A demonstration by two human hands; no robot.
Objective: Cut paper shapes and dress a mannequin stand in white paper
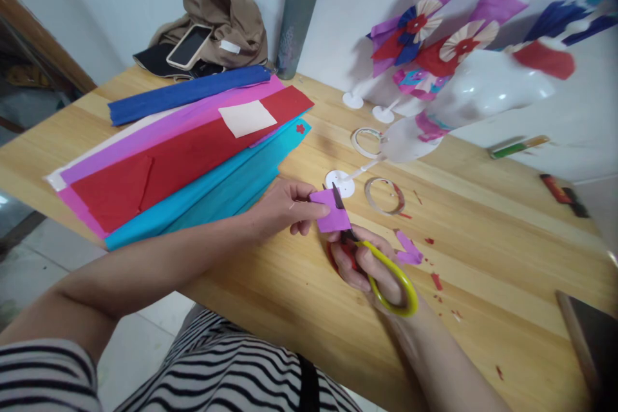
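Observation:
A small piece of purple paper [326, 222] is pinched between the thumb and fingers of my left hand [294, 206]. My right hand [369, 264] grips scissors [408, 293] with yellow handles and dark blades. The blades are parted around the paper's right side, one lying across its face. Just beyond the paper stands the round white base [333, 175] of a small mannequin stand. Purple paper scraps [409, 250] and tiny red bits [436, 281] lie to the right of my right hand.
Red [193, 164], blue [188, 95] and turquoise paper sheets [226, 196] lie at left. Behind them are a phone [189, 46], brown cloth [232, 13] and a flask [299, 19]. White mannequins [502, 87] dressed in paper and tape rolls [385, 196] are at right.

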